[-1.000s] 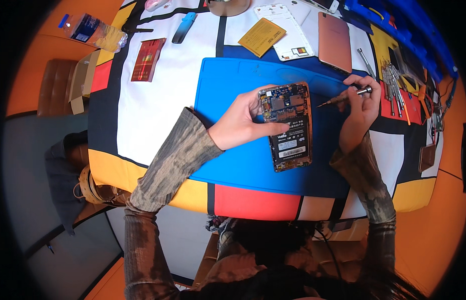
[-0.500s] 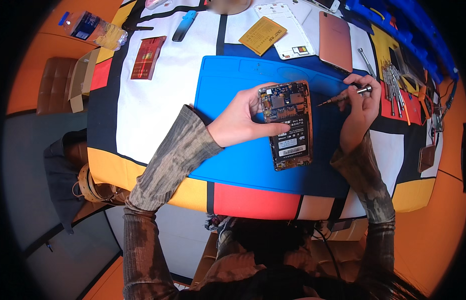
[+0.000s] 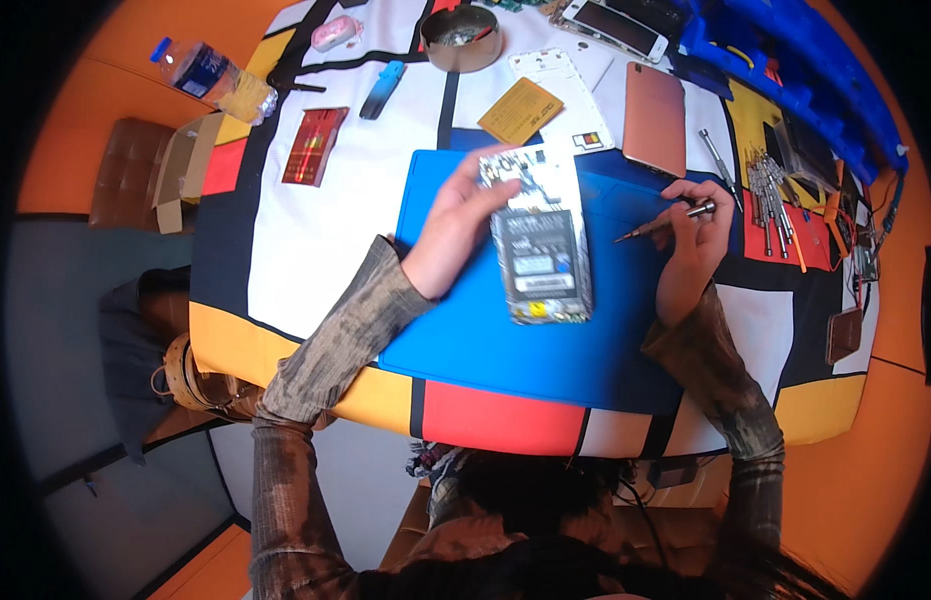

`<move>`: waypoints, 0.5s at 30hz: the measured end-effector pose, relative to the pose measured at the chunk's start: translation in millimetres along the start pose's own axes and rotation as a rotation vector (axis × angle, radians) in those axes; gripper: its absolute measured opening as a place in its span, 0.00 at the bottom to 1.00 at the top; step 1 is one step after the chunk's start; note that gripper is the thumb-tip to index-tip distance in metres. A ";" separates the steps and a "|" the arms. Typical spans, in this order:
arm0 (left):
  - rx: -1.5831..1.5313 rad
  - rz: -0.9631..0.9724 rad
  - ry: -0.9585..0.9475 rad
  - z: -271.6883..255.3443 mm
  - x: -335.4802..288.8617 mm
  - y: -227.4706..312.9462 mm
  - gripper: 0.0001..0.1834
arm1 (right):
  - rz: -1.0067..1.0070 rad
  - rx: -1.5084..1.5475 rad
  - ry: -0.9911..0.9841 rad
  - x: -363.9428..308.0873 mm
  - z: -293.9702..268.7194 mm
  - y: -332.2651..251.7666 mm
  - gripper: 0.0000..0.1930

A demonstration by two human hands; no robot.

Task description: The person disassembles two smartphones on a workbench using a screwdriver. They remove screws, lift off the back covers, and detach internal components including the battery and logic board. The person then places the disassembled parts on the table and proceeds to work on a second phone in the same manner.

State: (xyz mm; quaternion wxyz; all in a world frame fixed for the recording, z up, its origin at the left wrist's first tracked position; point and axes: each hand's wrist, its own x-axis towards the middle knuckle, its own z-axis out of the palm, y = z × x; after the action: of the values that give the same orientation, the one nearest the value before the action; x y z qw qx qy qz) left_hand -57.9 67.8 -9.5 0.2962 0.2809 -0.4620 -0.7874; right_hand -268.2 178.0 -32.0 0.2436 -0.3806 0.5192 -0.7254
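With closed fingers (image 3: 493, 200), the left hand (image 3: 450, 222) grips the opened phone (image 3: 557, 187) above the blue mat (image 3: 440, 335); pale labels (image 3: 534, 265) mark the dark battery (image 3: 547, 226), lettering blurred. The right hand (image 3: 693, 247) curls round a screwdriver (image 3: 640, 231).

Long, mottled grey-brown sleeves (image 3: 330, 348) are showing on both sides.
The left cuff (image 3: 400, 280) is flaring loosely; up the sleeve from that cuff, fabric (image 3: 284, 432) is creasing and displaying dark brown patches (image 3: 288, 482).

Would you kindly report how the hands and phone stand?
Left hand: gripping opened phone. Right hand: holding screwdriver, tip apart from phone. Nothing visible between them.
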 end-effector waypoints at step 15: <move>0.815 0.044 0.142 -7.4 152.7 38.5 0.29 | 0.083 0.075 0.005 -0.5 2.2 -0.3 0.11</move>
State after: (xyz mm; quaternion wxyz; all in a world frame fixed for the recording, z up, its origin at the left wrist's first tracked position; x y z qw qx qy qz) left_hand -146.5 -62.5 -3.9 0.2085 0.4188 -0.7204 -0.5121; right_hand -266.2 177.2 -31.5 0.2861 -0.3474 0.5076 -0.7347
